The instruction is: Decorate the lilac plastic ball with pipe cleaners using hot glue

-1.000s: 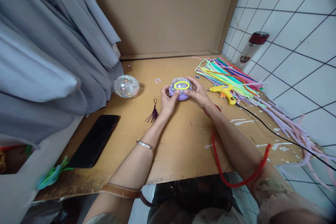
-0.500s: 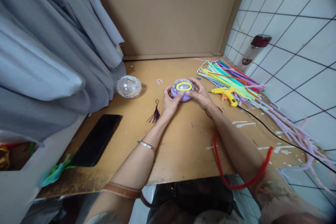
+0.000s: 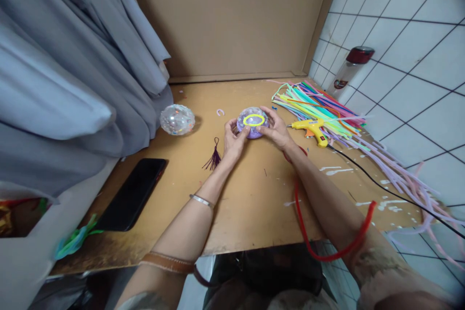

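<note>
A broad brown panel (image 3: 232,19) backs a wooden table (image 3: 247,203), with gray fabric (image 3: 69,72) hanging at left and a white tiled wall (image 3: 428,48) at right. Along the table's right side spreads a bundle of colorful strips (image 3: 301,99). A dark phone (image 3: 132,194) lies at left; a red strip (image 3: 330,256) passes beneath the right wrist and curls across the forearm. A clear bottle with a red lid (image 3: 359,54) is by the tiles, and a yellow glue gun (image 3: 314,130) rests against the strips, its nozzle pointing toward the right hand. At center, 2 hands grip 1 rounded purple-and-clear piece (image 3: 252,112) above the table: the left hand (image 3: 234,141) closed around its left side, the right hand (image 3: 278,130) around its right, both thumbs on the near side. A yellow oval ring (image 3: 254,125) shows on the piece. To the left sits a clear ball (image 3: 177,119) flecked with color. Smaller still, a dark purple tassel (image 3: 213,158) lies near the left hand, with a pale curved scrap (image 3: 220,110) beyond it.
</note>
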The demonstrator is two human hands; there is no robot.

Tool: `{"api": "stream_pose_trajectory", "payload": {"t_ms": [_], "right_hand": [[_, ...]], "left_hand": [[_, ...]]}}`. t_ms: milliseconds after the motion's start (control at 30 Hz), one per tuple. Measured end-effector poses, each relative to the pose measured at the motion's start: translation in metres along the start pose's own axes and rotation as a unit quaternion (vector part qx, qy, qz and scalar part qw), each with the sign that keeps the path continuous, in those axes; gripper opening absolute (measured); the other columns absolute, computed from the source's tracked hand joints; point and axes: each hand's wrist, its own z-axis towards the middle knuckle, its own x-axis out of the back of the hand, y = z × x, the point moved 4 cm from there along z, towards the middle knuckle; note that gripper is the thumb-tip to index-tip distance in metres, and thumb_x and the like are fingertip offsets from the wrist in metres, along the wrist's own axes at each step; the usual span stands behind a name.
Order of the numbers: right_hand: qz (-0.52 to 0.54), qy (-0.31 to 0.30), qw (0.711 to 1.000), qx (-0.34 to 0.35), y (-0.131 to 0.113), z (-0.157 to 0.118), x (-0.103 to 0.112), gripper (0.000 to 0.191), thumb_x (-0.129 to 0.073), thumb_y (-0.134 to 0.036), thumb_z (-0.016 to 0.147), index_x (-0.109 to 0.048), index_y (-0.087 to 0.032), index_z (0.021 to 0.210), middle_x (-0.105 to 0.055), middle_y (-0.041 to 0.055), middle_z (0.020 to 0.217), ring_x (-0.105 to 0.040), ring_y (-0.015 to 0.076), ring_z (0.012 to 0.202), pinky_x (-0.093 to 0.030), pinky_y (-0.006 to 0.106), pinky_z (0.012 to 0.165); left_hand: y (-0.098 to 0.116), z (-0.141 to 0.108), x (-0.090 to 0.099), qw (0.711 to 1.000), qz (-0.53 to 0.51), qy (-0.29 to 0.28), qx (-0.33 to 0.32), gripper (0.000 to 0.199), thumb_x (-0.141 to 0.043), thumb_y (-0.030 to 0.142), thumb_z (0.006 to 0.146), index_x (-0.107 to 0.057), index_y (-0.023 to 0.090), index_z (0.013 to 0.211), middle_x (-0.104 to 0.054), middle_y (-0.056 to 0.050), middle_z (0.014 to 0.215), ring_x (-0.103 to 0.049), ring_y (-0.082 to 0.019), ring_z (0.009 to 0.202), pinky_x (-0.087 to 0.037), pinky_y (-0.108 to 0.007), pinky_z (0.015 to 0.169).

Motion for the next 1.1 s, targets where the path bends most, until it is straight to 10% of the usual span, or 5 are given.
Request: {"api": "stream_pose_trajectory", "payload": {"t_ms": [500, 800, 1100], "right_hand": [[-0.033, 0.033, 0.999, 0.023, 0.006, 0.001, 0.005, 0.072, -0.078, -0.06, 0.07, -0.061, -0.026, 0.131, -0.058, 0.011, 0.14, -0.055, 0.0317, 0.132, -0.047, 0.05, 0.112], [-0.117, 0.274, 0.952, 0.074, 0.008, 0.002, 0.029, 0.025, -0.062, -0.031, 0.078, -0.066, -0.022, 0.101, -0.071, 0.0057, 0.094, -0.064, 0.019, 0.083, -0.056, 0.039, 0.082], [-0.144, 0.265, 0.948, 0.103, -0.02, -0.016, 0.006, 0.012, -0.057, -0.032, 0.083, -0.064, -0.022, 0.083, -0.066, 0.001, 0.072, -0.06, 0.0173, 0.066, -0.052, 0.032, 0.066]], "left_hand": [[0.002, -0.001, 0.003, 0.999, 0.028, 0.021, -0.003, 0.048, -0.073, 0.042, 0.08, -0.053, 0.021, 0.118, -0.067, -0.012, 0.126, -0.067, -0.022, 0.112, -0.053, -0.038, 0.099], [0.007, -0.004, 0.012, 0.989, 0.091, 0.111, -0.037, 0.033, -0.063, 0.039, 0.088, -0.059, 0.019, 0.115, -0.065, -0.011, 0.12, -0.065, -0.021, 0.108, -0.054, -0.036, 0.096], [0.015, -0.007, 0.011, 0.986, 0.122, 0.105, -0.055, 0.028, -0.059, 0.035, 0.09, -0.059, 0.019, 0.114, -0.066, -0.012, 0.12, -0.065, -0.021, 0.108, -0.054, -0.036, 0.093]]}}
